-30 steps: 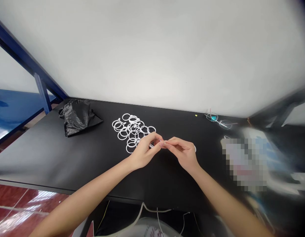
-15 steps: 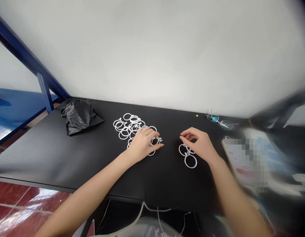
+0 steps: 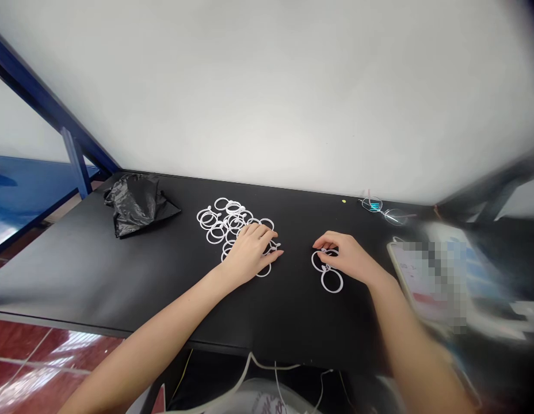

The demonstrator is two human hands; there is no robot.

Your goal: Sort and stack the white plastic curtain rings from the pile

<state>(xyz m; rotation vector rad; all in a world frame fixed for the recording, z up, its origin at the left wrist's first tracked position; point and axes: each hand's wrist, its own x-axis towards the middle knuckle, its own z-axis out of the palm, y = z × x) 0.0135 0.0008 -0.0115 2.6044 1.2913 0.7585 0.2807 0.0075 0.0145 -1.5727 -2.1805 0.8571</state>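
Observation:
A loose pile of thin white rings with small tabs [image 3: 227, 222] lies on the black table [image 3: 163, 282]. My left hand [image 3: 250, 250] rests over the pile's right side, hiding several rings. Its thumb and fingers are apart, with ring tabs showing between them. To the right, a small group of the same white rings [image 3: 342, 283] lies flat, some overlapping. My right hand [image 3: 347, 256] is at the upper part of this group, thumb and forefinger slightly apart around a ring. Whether it grips that ring is hard to see.
A crumpled black plastic bag [image 3: 135, 204] lies at the back left. Eyeglasses [image 3: 395, 217] sit at the back right by the white wall [image 3: 267, 103]. A phone [image 3: 416, 282], partly blurred, lies right of my right hand. Cables [image 3: 245, 374] hang below the front edge.
My right hand has lowered onto the small group, its thumb and forefinger spreading a little. My left hand stays over the pile, with its thumb and the rings beneath shifted slightly.

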